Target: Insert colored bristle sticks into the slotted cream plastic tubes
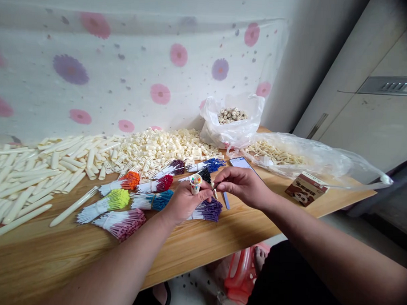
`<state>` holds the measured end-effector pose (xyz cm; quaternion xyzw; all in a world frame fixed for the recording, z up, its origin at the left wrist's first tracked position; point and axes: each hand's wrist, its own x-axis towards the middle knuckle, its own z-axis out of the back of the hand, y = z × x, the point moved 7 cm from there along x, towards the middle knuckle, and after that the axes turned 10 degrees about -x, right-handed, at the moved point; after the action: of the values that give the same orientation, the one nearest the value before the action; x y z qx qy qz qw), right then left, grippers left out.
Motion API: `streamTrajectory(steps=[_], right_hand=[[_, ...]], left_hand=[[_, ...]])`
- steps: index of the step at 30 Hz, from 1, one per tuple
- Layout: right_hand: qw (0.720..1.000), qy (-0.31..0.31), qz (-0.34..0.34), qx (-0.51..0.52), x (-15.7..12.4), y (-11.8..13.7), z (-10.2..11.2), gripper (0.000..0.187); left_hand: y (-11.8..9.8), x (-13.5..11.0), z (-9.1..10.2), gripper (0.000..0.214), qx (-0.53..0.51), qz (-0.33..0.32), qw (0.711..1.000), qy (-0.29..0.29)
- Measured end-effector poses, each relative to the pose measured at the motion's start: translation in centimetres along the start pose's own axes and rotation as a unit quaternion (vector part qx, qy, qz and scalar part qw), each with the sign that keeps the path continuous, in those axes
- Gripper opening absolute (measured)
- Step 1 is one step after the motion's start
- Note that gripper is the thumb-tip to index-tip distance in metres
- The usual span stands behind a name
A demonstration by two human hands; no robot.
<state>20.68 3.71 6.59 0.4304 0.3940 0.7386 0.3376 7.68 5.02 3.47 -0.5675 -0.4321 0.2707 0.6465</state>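
Observation:
My left hand [185, 203] is closed round a short cream plastic cylinder [195, 184] with small coloured bits showing in its top. Close beside it, my right hand [244, 186] pinches a small, thin dark-tipped piece, mostly hidden by the fingers. Bundles of slim white pen refills with coloured ends lie about the left hand: orange [129, 180], red [164, 183], yellow [118, 199], blue [161, 200], pink [130, 223] and purple [208, 210]. Behind the hands are black [204, 175], dark blue [212, 165] and maroon [174, 167] bundles.
Cream pen barrels [28, 186] and slotted plastic pieces [166, 146] are heaped along the wall. A white bag [213, 128] of round-ended parts stands behind; a clear bag [323, 150] lies rightward. A phone [241, 162] and a brown box [305, 189] rest on the wooden table [96, 264].

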Motion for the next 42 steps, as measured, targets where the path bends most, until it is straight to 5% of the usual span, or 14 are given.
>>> streamTrajectory(steps=[5, 8, 14, 19, 35, 42], right_hand=[[1.000, -0.010, -0.010, -0.008, -0.6, 0.6, -0.2, 0.017], [0.997, -0.063, 0.001, -0.035, -0.9, 1.9, 0.9, 0.016], [0.931, -0.264, 0.163, -0.192, -4.5, 10.1, 4.4, 0.007], [0.877, -0.116, 0.272, -0.380, -5.9, 15.3, 0.9, 0.012], [0.858, -0.079, 0.302, -0.407, -4.4, 14.3, -1.9, 0.016], [0.897, -0.141, 0.256, -0.332, -3.4, 11.5, -1.7, 0.015]], left_hand=[[-0.8, -0.3, -0.6, 0.032, 0.045, -0.036, 0.998, 0.040], [-1.6, -0.4, 0.0, 0.027, 0.118, -0.113, 0.987, 0.001], [-2.8, -0.6, 1.3, 0.018, 0.179, -0.234, 0.953, -0.065], [-2.9, -0.7, 0.9, 0.013, 0.198, -0.240, 0.950, -0.040], [-2.5, -0.7, 0.8, 0.015, 0.191, -0.206, 0.959, -0.036], [-2.3, -0.7, 1.2, 0.019, 0.208, -0.217, 0.953, -0.047]])
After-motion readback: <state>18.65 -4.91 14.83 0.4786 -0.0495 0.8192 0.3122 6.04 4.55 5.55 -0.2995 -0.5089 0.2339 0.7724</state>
